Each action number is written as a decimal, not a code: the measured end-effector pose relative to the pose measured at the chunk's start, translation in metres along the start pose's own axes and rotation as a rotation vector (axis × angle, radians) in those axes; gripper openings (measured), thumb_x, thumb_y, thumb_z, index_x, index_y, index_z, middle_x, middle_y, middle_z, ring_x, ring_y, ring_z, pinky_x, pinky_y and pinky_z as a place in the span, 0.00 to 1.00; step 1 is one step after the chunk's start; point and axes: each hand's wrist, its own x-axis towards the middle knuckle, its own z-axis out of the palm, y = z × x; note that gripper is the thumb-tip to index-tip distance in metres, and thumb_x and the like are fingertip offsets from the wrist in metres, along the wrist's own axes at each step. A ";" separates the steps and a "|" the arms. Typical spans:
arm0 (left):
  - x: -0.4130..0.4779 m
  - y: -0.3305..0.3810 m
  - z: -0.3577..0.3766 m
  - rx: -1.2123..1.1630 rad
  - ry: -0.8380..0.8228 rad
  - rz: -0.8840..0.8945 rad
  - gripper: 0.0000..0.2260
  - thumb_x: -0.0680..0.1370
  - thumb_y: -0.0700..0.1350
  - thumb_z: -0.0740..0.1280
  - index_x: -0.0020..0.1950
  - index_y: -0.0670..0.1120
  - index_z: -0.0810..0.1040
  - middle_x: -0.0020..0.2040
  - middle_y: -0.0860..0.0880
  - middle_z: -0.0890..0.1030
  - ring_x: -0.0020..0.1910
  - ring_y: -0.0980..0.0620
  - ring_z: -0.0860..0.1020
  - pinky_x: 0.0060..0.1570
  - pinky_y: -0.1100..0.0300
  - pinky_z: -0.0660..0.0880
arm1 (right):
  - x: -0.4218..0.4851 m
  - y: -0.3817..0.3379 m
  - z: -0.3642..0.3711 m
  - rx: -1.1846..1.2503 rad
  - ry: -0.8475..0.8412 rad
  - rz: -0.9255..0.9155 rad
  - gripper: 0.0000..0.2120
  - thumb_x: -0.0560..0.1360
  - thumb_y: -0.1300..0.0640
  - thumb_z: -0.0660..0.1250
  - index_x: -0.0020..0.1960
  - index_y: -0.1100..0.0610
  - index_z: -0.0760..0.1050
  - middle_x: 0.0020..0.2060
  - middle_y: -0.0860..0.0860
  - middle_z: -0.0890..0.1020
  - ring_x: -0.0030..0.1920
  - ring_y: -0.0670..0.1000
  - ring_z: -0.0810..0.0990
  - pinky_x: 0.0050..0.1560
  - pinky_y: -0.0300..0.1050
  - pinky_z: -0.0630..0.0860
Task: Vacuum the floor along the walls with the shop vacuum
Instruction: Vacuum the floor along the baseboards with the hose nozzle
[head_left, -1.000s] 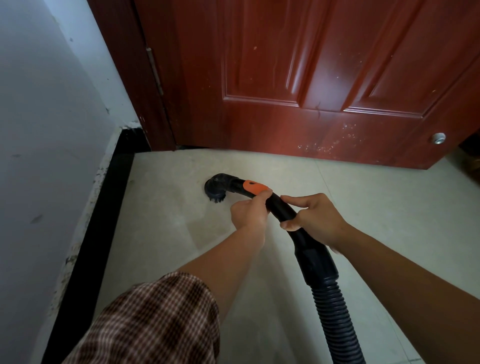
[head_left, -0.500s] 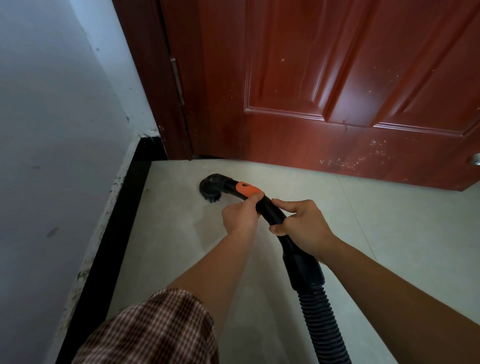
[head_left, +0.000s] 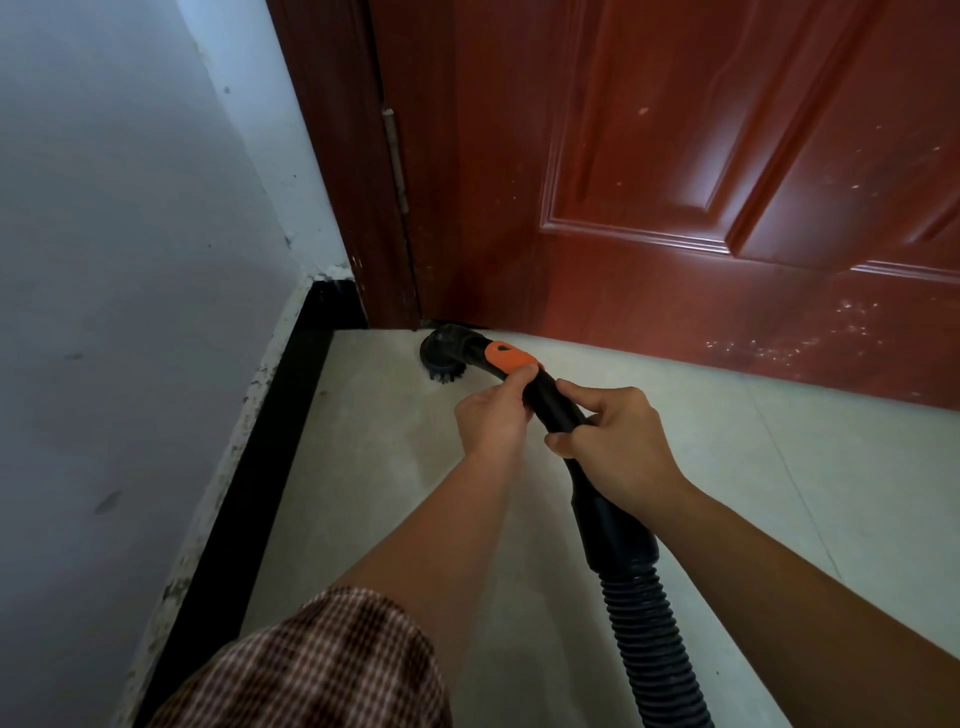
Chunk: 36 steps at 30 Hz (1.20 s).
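A black vacuum wand (head_left: 556, 410) with an orange slider (head_left: 508, 357) ends in a round black brush head (head_left: 443, 356). The brush sits on the pale floor (head_left: 374, 467), right at the foot of the red-brown door (head_left: 675, 182) near its hinge corner. My left hand (head_left: 492, 418) grips the wand just behind the orange slider. My right hand (head_left: 615, 441) grips the wand a little further back. Behind it the wand widens into a cuff and a ribbed black hose (head_left: 654, 649) that runs off the bottom edge.
A grey-white wall (head_left: 114, 260) runs along the left, with a black skirting strip (head_left: 260, 493) at its foot. The skirting meets the door frame (head_left: 337, 156) in the corner. Pale floor tiles stretch to the right below the door.
The brush head has moved forward across the floor, from open tile up to the foot of the door. Both hands kept their grip and moved with it.
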 end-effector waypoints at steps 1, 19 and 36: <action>0.004 0.002 -0.003 0.005 0.013 0.011 0.09 0.70 0.43 0.76 0.32 0.43 0.81 0.37 0.45 0.85 0.40 0.50 0.85 0.48 0.57 0.79 | 0.003 -0.001 0.004 0.008 -0.004 -0.006 0.29 0.69 0.63 0.73 0.67 0.45 0.76 0.38 0.43 0.84 0.30 0.42 0.78 0.30 0.29 0.70; 0.040 0.030 -0.069 -0.027 0.169 0.123 0.16 0.69 0.41 0.77 0.22 0.47 0.77 0.39 0.42 0.84 0.45 0.43 0.85 0.52 0.50 0.80 | 0.025 -0.023 0.076 0.141 -0.147 -0.009 0.28 0.70 0.65 0.73 0.67 0.46 0.76 0.43 0.48 0.85 0.35 0.46 0.80 0.37 0.36 0.74; -0.002 0.022 -0.089 0.050 0.260 0.088 0.11 0.67 0.46 0.77 0.30 0.43 0.80 0.40 0.40 0.85 0.46 0.41 0.84 0.54 0.48 0.80 | -0.009 -0.028 0.068 0.207 -0.271 0.087 0.27 0.70 0.70 0.71 0.65 0.50 0.78 0.44 0.45 0.86 0.35 0.46 0.81 0.39 0.38 0.77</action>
